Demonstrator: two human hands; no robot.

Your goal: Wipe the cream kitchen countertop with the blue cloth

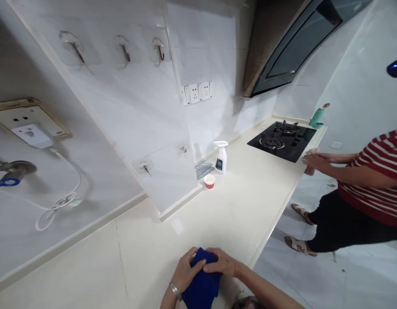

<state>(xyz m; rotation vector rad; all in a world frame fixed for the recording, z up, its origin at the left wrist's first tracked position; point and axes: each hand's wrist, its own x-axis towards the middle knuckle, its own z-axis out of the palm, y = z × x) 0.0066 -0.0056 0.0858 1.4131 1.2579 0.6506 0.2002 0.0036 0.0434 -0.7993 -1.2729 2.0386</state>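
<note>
A folded dark blue cloth (201, 286) is held between my two hands at the near edge of the cream countertop (246, 189). My left hand (186, 271), with a silver bracelet at the wrist, grips the cloth's left side, its thumb lying across the front. From the right, my right hand (222, 262) closes on the upper part, fingers behind and thumb in front. The two thumbs almost meet near the middle of the cloth. The cloth's lower end hangs down towards the bottom of the view.
On the counter stand a white spray bottle (221, 159), a small red-and-white tub (209, 181) and a silvery packet (203, 170). Beyond them are a black gas hob (282, 141) and a green bottle (317, 116). A person in a striped top (375, 171) stands at the right, hands together.
</note>
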